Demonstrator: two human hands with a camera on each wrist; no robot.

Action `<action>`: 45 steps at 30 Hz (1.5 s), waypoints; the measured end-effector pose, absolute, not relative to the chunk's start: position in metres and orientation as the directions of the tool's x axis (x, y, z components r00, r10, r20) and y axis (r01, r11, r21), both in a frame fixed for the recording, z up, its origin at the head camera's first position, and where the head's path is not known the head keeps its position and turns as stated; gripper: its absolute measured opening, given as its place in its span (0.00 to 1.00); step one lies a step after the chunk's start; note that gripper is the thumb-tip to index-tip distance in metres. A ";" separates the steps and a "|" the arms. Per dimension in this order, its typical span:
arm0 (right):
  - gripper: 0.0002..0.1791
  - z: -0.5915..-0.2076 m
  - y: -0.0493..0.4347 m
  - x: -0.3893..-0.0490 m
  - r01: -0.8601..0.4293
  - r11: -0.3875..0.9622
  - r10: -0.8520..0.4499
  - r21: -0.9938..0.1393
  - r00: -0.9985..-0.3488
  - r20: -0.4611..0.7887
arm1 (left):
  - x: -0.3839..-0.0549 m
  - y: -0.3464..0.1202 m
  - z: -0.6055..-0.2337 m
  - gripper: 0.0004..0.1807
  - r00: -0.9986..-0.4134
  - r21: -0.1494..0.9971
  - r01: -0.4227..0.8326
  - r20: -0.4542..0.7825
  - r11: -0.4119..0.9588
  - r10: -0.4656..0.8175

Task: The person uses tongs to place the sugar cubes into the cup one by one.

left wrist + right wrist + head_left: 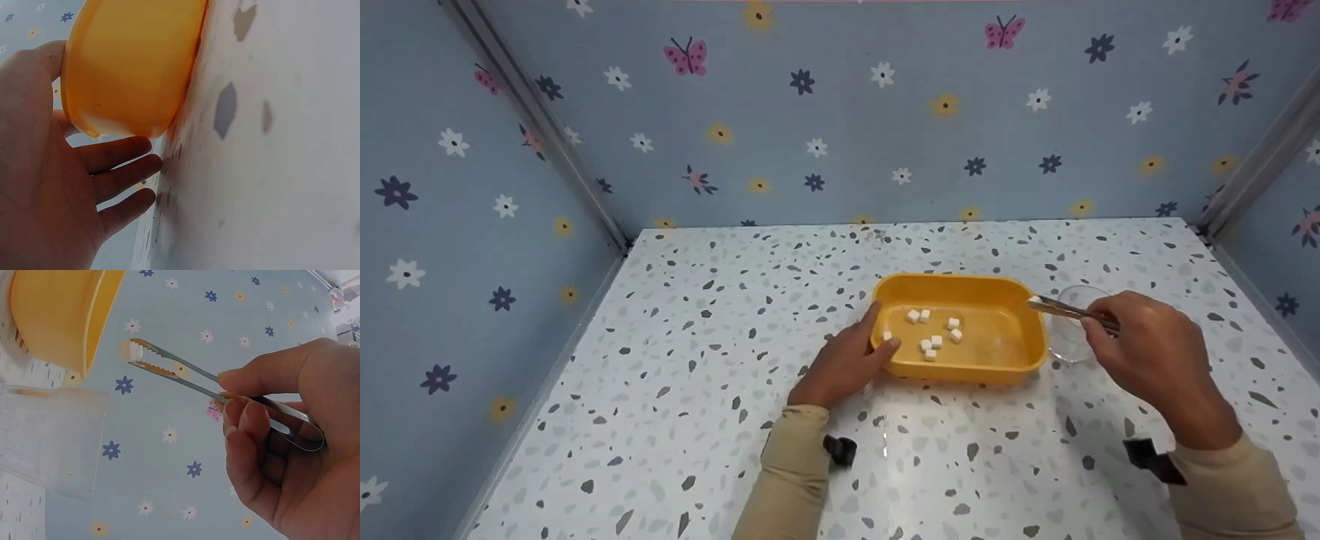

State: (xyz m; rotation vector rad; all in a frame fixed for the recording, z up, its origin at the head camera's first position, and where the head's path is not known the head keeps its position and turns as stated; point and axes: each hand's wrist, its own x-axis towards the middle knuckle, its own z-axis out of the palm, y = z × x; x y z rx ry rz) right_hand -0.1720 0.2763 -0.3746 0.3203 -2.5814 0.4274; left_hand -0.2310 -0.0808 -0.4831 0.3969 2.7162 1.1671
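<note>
A yellow rectangular tray [960, 373] stands on the table, with several small white cubes [931, 355] scattered on its bottom. My left hand [844, 364] holds the tray's left end, thumb at the rim; in the left wrist view the lower fingers [126, 177] extend straight beside its outer wall. My right hand [1155, 352] pinches metal tweezers [1069, 309] between thumb and fingers. Gripped in their serrated tips is one white cube [133, 352], level with the tray's right rim in the head view. A clear cup [67, 439] stands just right of the tray, partly behind the tweezers and right hand.
The speckled white tabletop [697, 375] runs back to a blue wall [855, 112] printed with flowers and butterflies. More patterned panels close in the left and right sides, joined by grey metal corner posts [547, 127].
</note>
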 end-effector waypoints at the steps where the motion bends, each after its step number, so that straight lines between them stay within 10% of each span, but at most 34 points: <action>1: 0.05 -0.375 0.277 -0.172 -0.299 0.923 -0.140 -0.241 -0.847 0.513 | -0.231 -0.081 -0.483 0.45 -0.953 0.729 0.177 -0.042 0.661 0.302; 45: 0.11 -0.367 0.315 -0.175 -0.086 0.942 0.048 -0.324 -0.922 0.385 | -0.231 -0.081 -0.481 0.44 -0.951 0.721 0.182 -0.044 0.668 0.306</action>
